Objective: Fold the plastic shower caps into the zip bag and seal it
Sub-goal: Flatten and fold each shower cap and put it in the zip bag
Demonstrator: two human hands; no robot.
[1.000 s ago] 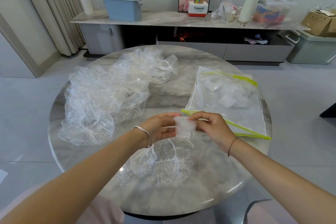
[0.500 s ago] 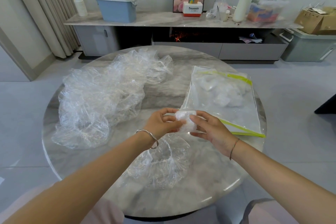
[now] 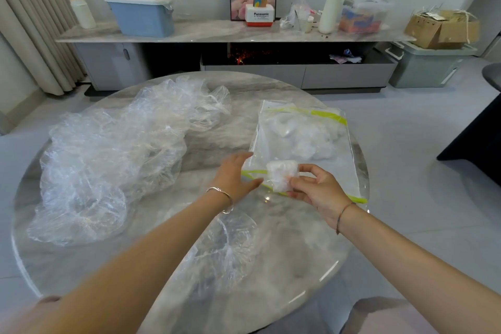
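1. Round marble table [image 3: 292, 252], glossy and grey-veined.
2. Heap of unfolded shower caps [image 3: 108, 165], far left: thin, clear, crinkled film.
3. Zip bag [image 3: 325, 171], flat on the right, clear with yellow-green strips. White folded wads [image 3: 298, 135] lie inside.
4. One spread cap [image 3: 225, 255], under my left forearm.
5. Left hand [image 3: 234, 176], fingers straight, at the bag's near edge. I cannot tell if it touches.
6. Right hand [image 3: 317, 190], pinching item 7.
7. Folded cap [image 3: 282, 175], a small squarish wad above the near strip.

Step, as I judge it: loading. Next I need the mouth parted and the wad slid in.
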